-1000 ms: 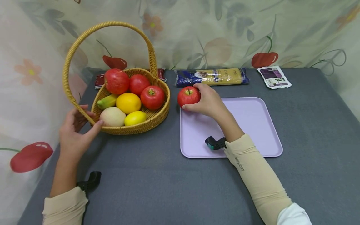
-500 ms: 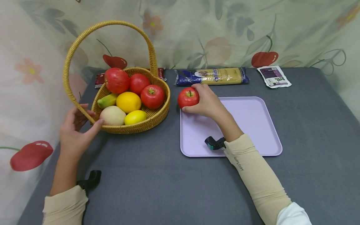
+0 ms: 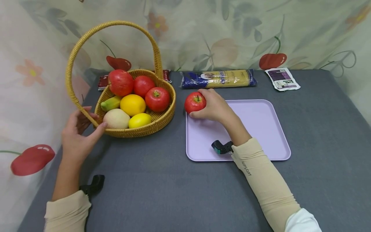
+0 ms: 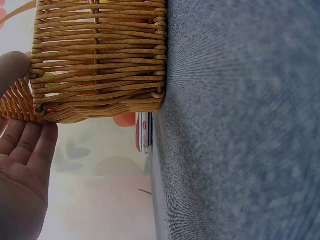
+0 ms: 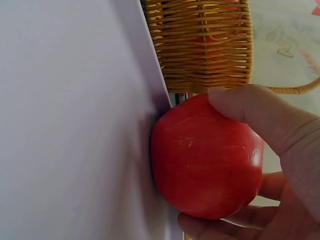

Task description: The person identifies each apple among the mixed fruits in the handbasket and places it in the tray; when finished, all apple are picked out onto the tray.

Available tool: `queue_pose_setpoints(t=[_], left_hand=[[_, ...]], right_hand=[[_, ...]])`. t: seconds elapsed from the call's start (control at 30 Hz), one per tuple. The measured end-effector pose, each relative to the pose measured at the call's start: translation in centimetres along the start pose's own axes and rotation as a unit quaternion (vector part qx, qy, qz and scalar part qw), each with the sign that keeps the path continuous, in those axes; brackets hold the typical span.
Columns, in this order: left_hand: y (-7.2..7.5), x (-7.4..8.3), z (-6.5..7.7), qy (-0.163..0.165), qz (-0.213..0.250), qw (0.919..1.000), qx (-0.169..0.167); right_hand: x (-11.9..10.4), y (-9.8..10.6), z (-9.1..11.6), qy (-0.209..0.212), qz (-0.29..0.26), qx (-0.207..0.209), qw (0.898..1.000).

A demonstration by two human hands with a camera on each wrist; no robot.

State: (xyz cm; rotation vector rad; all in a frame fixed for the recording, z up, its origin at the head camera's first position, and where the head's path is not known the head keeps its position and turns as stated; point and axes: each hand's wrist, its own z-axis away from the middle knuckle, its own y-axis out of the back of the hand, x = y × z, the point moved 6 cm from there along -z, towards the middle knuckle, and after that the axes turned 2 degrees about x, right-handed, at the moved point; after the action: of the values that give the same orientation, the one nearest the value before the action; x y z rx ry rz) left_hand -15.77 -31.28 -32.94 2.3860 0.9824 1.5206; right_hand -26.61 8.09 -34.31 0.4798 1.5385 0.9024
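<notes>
My right hand (image 3: 213, 104) grips a red apple (image 3: 195, 102) between thumb and fingers at the far left corner of the lilac tray (image 3: 255, 129). In the right wrist view the apple (image 5: 207, 157) sits right at the tray surface (image 5: 75, 125). The left hand (image 3: 79, 135) holds the wicker basket (image 3: 166, 120) at its left side, by the base of the handle, with thumb and fingers on either side. Inside the basket lie several red apples (image 3: 120, 83), an orange-yellow fruit (image 3: 132, 105), a lemon (image 3: 140, 120), a pale round fruit (image 3: 117, 119) and a green-yellow fruit tip (image 3: 111, 104).
A blue and yellow pasta packet (image 3: 218, 79) lies behind the tray. To its right is a white and purple pouch (image 3: 282, 79). Red packets (image 3: 102, 82) show behind the basket. A floral curtain (image 3: 185, 35) borders the grey table (image 3: 162, 193) at the back and left.
The right hand and the apple have shifted slightly toward the person and a little right, over the tray's corner. The left hand and basket have stayed in place.
</notes>
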Motion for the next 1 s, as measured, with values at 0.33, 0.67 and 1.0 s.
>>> queue_pose_setpoints(t=[0.33,0.67,1.0], left_hand=[[-0.2,0.0,-0.3,-0.004,0.003,1.0,-0.001],[-0.1,-0.1,-0.1,0.002,0.009,1.0,-0.002],[0.0,0.0,0.0,0.0,0.007,1.0,-0.003]], right_hand=[[-0.1,-0.1,-0.1,-0.012,0.033,-0.008,0.999],[-0.8,-0.1,-0.2,-0.004,0.064,-0.026,0.998],[-5.2,1.9,-1.5,0.058,0.073,-0.018,0.995]])
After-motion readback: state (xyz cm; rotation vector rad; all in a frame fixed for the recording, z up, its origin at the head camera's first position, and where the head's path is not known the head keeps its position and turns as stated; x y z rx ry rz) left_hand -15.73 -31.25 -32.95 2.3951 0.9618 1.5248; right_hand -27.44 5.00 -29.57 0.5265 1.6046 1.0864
